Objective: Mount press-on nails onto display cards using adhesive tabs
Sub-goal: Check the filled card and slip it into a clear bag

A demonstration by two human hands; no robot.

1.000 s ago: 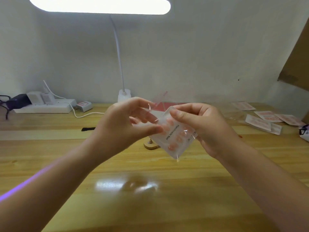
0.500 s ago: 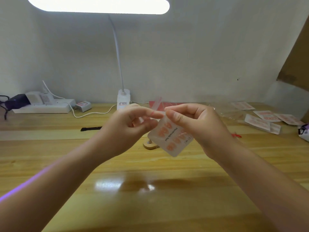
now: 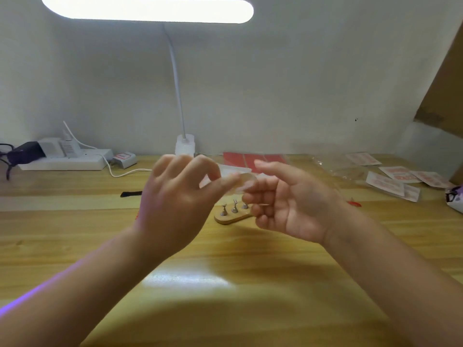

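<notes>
Both hands above the wooden desk [image 3: 225, 284]: left hand [image 3: 175, 204] pinches a blurred clear-bagged nail card [image 3: 238, 180], right hand [image 3: 293, 201] loosely curled beside it, grip unclear. Beyond, a wooden nail stand [image 3: 231, 216] with 3 bare pegs; farther right, finished cards [image 3: 395, 179] suggest several mounted, this one nearly done

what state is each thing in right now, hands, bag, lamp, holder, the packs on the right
left hand: pinches the clear bag
right hand: palm up, fingers curled at the bag's edge; grip blurred
clear bag: held in the air, blurred
desk lamp: on
wooden nail holder: on the table, pegs bare
nail packs: lying flat
</notes>
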